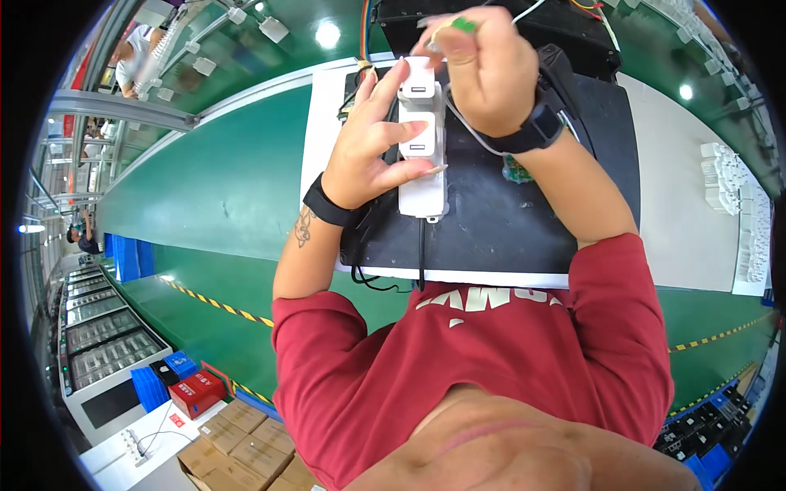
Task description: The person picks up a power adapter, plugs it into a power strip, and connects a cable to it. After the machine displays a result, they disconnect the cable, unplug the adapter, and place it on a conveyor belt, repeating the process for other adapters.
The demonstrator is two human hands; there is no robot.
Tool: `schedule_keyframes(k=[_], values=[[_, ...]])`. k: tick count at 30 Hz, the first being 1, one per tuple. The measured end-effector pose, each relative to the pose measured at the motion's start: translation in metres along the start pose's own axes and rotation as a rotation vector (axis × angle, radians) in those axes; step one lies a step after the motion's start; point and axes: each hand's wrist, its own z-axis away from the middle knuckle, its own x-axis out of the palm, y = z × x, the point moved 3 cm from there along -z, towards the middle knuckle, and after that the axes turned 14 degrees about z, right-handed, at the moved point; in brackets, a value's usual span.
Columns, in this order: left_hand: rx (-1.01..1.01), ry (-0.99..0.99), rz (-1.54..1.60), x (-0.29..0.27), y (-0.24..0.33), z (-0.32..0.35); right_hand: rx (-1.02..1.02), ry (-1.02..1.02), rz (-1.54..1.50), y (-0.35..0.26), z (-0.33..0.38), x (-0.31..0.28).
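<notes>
On the black mat (499, 237) lies a long white power strip (419, 196), with two white power adapters plugged into it in a row, an upper one (417, 74) and a lower one (417, 147). My left hand (360, 155) rests over the strip with its fingers spread. One fingertip touches the lower adapter, the thumb crosses the strip below it, and other fingers reach beside the upper adapter. My right hand (491, 78) is raised at the strip's upper right, closed in a pinch around a small green-and-whitish piece (463, 25) whose kind is unclear. A pale cable (468, 129) curves below that hand.
A green circuit board (516, 170) is partly behind my right forearm. Beyond the mat stands a black case (565, 37). White adapters (722, 176) are stacked at the far right. A black cord (422, 254) leaves the strip's near end. Cardboard boxes (246, 438) sit lower left.
</notes>
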Motion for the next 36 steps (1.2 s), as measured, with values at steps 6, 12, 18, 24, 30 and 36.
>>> schedule_keyframes(k=[6,12,18,24,30,36], values=[[-0.076,0.137,0.084,0.006,0.006,0.019,-0.086,-0.236,-0.081,-0.039,0.008,-0.013],[-0.224,0.322,0.066,0.011,0.006,0.032,0.068,-0.423,-0.035,-0.043,0.028,-0.008],[-0.266,0.416,0.287,0.017,0.003,0.033,-0.097,-0.37,0.082,-0.049,0.029,-0.003],[-0.3,0.021,0.148,-0.012,0.014,0.02,-0.192,-0.288,0.035,-0.046,0.038,-0.003],[-0.377,-0.01,0.221,-0.035,-0.013,-0.019,-0.122,-0.33,0.008,-0.044,0.043,-0.006],[-0.557,0.041,0.242,-0.016,-0.015,-0.044,0.09,-0.536,-0.026,-0.049,0.025,-0.064]])
